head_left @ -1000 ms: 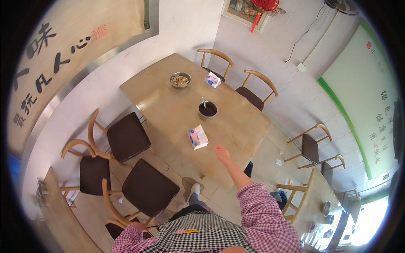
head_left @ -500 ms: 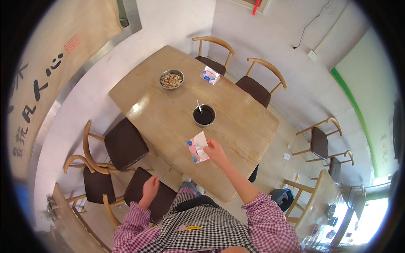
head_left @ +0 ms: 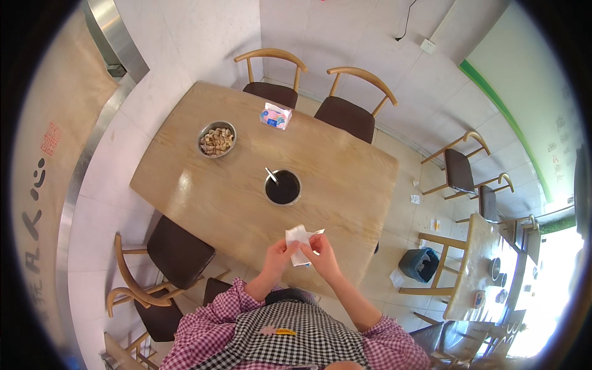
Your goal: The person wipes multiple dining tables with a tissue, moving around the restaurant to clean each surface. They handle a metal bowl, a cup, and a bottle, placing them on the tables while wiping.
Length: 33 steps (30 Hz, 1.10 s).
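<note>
The left hand [head_left: 276, 256] and the right hand [head_left: 323, 256] meet over the near edge of the bench [head_left: 345, 197], in front of the checked apron [head_left: 296, 314]. Between them is a white tissue [head_left: 297, 235], plain on the side that shows. Each grip is narrow: the left thumb and fingers pinch the tissue's left part, and the right fingertips hold its right part, where a corner sticks out. Whether its lower edge touches the bench I cannot tell. A speck of blue shows just below it, too small to identify.

Near the bench's far edge stands a tissue pack [head_left: 275, 116], printed in pink and blue; its label is too small to read. Well apart from the hands, toward the left, a steel bowl [head_left: 235, 137] contains pale brown chunks [head_left: 216, 142]. Nearer, a second bowl [head_left: 300, 185] holds dark liquid [head_left: 283, 190], with a white-handled spoon [head_left: 271, 176] leaning on its rim.

On the left wall hangs a tan banner [head_left: 80, 123] with large black brush characters [head_left: 38, 173] and a square red seal [head_left: 50, 139]. The green-edged board [head_left: 524, 80] on the right carries a pale, blurred script. A pink and yellow badge [head_left: 277, 331] sits on the apron's front.
</note>
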Each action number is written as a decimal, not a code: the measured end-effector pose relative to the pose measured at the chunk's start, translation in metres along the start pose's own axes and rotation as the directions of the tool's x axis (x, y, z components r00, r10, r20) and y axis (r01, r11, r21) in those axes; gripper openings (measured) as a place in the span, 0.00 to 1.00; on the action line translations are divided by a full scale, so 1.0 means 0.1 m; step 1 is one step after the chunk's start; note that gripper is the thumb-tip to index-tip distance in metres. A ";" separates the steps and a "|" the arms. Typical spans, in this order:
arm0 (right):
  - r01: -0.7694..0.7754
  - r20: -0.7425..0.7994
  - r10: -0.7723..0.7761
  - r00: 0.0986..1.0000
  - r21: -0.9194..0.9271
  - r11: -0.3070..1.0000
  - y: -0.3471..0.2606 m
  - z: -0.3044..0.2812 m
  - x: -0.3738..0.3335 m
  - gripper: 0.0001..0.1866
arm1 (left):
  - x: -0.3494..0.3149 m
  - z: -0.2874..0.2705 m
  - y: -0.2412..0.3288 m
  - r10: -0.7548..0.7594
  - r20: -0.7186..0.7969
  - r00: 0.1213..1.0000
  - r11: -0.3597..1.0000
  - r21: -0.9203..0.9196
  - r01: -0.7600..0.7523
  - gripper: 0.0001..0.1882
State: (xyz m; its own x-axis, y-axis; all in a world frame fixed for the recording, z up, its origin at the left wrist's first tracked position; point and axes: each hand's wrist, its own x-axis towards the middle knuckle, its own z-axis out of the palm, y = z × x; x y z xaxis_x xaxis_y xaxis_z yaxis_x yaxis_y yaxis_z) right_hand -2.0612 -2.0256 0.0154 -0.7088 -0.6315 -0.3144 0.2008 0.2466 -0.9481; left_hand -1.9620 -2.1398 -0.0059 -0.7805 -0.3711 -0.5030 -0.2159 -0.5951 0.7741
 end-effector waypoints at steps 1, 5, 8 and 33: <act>0.017 -0.073 -0.020 0.997 -0.036 0.999 0.00 0.06 0.04 0.12 | 0.06 -0.06 0.06 -0.018 0.022 1.000 0.999 0.033 0.017 0.16; -0.147 0.089 0.131 0.987 0.192 0.970 0.01 0.07 0.57 0.12 | 0.44 -0.32 0.30 -0.110 0.217 0.970 0.982 0.174 0.073 0.17; -0.071 -0.097 0.050 0.994 -0.224 0.972 0.06 -0.09 1.28 0.07 | 0.86 -0.56 0.46 0.100 0.337 0.936 0.982 0.118 -0.148 0.18; -0.035 0.209 0.142 0.968 -0.445 0.895 0.34 0.00 3.09 0.20 | 2.21 -1.32 0.69 0.249 -0.069 0.966 0.652 0.750 -0.114 0.09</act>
State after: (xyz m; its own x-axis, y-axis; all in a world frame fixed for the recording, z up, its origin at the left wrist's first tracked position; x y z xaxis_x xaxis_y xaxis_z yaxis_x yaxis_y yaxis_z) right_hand -2.2740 -2.2125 -0.1137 -0.5162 -0.7295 -0.4488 -0.0962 0.5700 -0.8160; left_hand -2.0721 -2.3565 -0.1142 -0.7674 -0.5556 -0.3199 -0.4912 0.1888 0.8503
